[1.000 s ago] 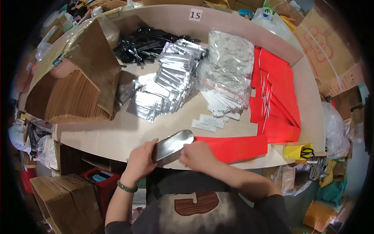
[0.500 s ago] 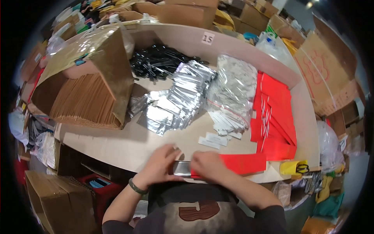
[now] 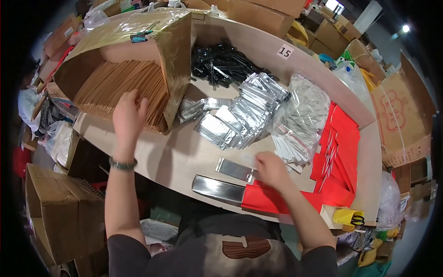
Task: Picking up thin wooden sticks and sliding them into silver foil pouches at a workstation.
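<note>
My left hand (image 3: 128, 115) is up at the front of a packed row of thin brown cardboard pieces (image 3: 124, 85), its thumb apart from the curled fingers and nothing visible between them. Fingers closed, my right hand (image 3: 273, 171) is at the right end of a flat silver packet (image 3: 233, 169) on the table. A blurred whitish thing shows by its fingertips, too unclear to name. Just nearer me lies a shiny silver strip (image 3: 214, 188) with a rounded end, its other end inside a long red sleeve (image 3: 263, 198).
A large carton (image 3: 177, 60) holds the brown pieces. Behind are black-handled utensils (image 3: 221, 62), silver packets (image 3: 251, 115), a clear bag of white pieces (image 3: 307, 101), white slips (image 3: 290, 150) and red sleeves (image 3: 341, 147). Black-handled scissors (image 3: 356, 219) lie by a yellow holder (image 3: 344, 215) at the right edge.
My left hand has left the silver strip and reached to the brown pieces. My right hand has come off the red sleeve to the silver packet. The view has shifted.
</note>
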The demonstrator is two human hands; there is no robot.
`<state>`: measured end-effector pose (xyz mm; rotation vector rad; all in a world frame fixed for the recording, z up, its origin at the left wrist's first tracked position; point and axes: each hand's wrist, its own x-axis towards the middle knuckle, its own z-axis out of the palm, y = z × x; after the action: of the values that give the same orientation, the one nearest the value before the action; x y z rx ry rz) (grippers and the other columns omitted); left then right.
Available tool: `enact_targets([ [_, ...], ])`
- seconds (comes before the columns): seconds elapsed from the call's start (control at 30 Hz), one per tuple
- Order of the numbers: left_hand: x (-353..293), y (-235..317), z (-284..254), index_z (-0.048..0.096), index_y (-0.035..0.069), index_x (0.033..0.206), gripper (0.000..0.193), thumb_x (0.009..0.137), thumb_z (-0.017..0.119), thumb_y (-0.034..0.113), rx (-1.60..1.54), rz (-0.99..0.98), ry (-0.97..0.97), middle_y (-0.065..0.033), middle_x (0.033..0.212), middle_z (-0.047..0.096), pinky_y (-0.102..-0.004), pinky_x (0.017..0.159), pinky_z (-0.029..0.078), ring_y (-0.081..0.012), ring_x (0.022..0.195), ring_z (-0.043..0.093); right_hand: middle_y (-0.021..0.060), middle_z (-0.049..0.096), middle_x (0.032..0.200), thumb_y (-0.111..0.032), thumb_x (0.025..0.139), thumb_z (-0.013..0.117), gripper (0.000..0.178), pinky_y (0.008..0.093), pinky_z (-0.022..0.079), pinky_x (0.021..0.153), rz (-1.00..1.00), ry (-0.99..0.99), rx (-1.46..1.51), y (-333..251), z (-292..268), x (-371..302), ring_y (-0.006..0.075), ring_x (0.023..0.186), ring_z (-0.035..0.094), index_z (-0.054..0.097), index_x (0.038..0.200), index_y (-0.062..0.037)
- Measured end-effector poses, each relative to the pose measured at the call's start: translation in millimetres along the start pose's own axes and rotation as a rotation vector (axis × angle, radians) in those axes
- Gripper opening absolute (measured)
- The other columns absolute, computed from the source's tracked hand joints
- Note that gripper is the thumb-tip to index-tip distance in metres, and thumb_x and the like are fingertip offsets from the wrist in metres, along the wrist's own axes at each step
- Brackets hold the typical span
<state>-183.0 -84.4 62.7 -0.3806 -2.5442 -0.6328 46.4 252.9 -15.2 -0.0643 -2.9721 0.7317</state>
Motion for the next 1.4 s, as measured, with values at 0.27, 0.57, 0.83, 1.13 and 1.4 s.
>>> enact_targets([
  [0.27, -4.2, -44.0, 50.5, 0.068, 0.0, 0.087, 0.016, 0.077, 0.055, 0.0, 0.112, 0.108, -0.362, -0.0254, 0.089, 0.066, -0.0502, 0.077, 0.052, -0.0446, 0.086, 0.063, 0.0127, 0.057, 0.091, -0.009, 0.082, 0.059, 0.007, 0.0449, 0.046, 0.084, -0.07, -0.102, -0.246, -55.5, 49.6, 10.1, 0.0353, 0.088, 0.056, 0.065, 0.084, -0.0056],
  [0.57, -26.9, -34.3, 39.3, 0.066, 0.0, 0.101, 0.016, 0.09, 0.055, 0.004, -0.071, -0.029, 0.088, -0.0234, 0.102, 0.063, -0.0437, 0.083, 0.051, -0.0442, 0.095, 0.06, 0.0123, 0.058, 0.094, -0.003, 0.08, 0.06, 0.025, 0.0455, 0.045, 0.083, -0.294, -0.147, -0.023, -84.0, 57.2, -26.1, 0.032, 0.095, 0.059, 0.059, 0.105, -0.0052],
  [0.83, -37.6, -52.6, 12.4, 0.064, -0.001, 0.111, 0.021, 0.098, 0.055, 0.012, 0.156, 0.055, 0.231, -0.0139, 0.099, 0.067, -0.0328, 0.08, 0.05, -0.0226, 0.09, 0.064, 0.0159, 0.06, 0.11, -0.006, 0.076, 0.072, 0.025, 0.0439, 0.047, 0.083, -0.382, 0.21, 0.084, -65.0, 10.0, -52.8, 0.0354, 0.099, 0.058, 0.063, 0.1, -0.0024],
  [1.13, -192.9, -20.9, -6.7, 0.066, -0.002, 0.095, 0.011, 0.09, 0.057, -0.005, -0.686, -0.154, -0.68, -0.005, 0.084, 0.059, -0.0232, 0.072, 0.044, -0.013, 0.078, 0.056, 0.029, 0.048, 0.133, -0.015, 0.075, 0.076, 0.03, 0.0536, 0.04, 0.103, -0.297, -0.069, 0.034, -44.5, 0.3, -91.5, 0.0464, 0.122, 0.047, 0.057, 0.094, 0.0007],
  [1.4, -204.1, 117.1, 42.5, 0.066, 0.003, 0.097, 0.019, 0.079, 0.067, -0.002, -0.727, 0.279, -0.696, -0.0137, 0.094, 0.062, -0.0395, 0.077, 0.05, -0.0334, 0.089, 0.06, 0.025, 0.051, 0.129, -0.018, 0.075, 0.076, 0.034, 0.0483, 0.043, 0.097, -0.333, -0.006, 0.06, -48.5, 15.2, -73.5, 0.0416, 0.117, 0.051, 0.059, 0.098, 0.0007],
])
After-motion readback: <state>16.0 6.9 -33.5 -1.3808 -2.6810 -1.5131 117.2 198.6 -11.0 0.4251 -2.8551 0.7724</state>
